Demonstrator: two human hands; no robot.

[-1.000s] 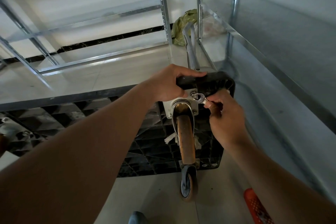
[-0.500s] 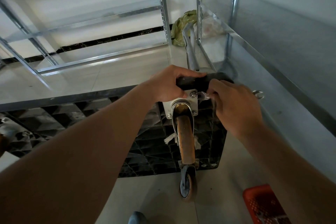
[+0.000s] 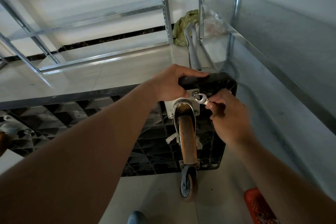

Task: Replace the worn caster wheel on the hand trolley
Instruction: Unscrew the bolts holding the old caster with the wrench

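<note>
Right hand [image 3: 230,116] holds wrench [image 3: 201,99] on caster plate [image 3: 181,96] bolt.

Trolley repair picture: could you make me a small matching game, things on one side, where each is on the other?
Things:
1. small silver open-ended wrench
2. worn orange caster wheel
3. red plastic crate
4. crumpled green bag

Places:
A. floor, bottom right
B. held by right hand, on a plate bolt
C. far floor, by shelf post
D. under the square metal plate

Pairs: 1-B, 2-D, 3-A, 4-C
</note>
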